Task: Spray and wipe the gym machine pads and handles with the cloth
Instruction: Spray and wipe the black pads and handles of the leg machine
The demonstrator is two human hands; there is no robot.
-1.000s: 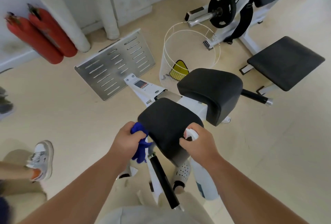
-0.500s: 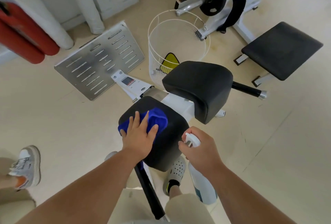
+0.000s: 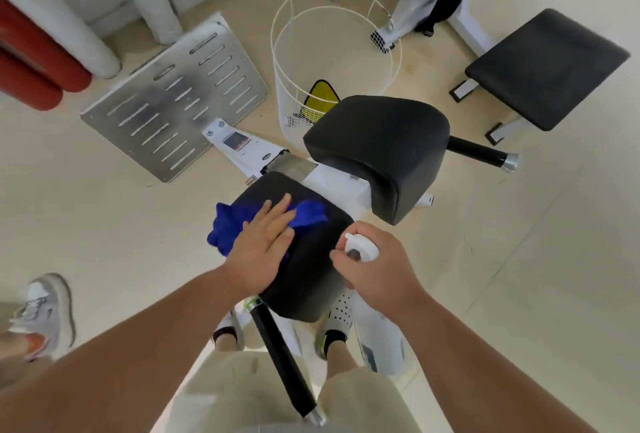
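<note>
A blue cloth [image 3: 228, 225] is pressed onto the near pad [image 3: 311, 270] of a gym machine by the left hand [image 3: 263, 245], while a bottle [image 3: 362, 247] of spray is held at the pad's right edge by the right hand [image 3: 377, 266].

Two risks are judged from here. The cloth is bunched and hangs off the pad's left side, so it could be dragged over the edge mid-stroke and part of the pad missed. The nozzle sits near the left hand, so a squeeze now would likely wet fingers rather than the pad.

The far pad [image 3: 381, 145], near handle [image 3: 280, 356] and far handle [image 3: 481, 152] are touched by neither hand.

The left grip is spread, fingers straight on the cloth. The right grip is curled round the bottle's neck.
</note>
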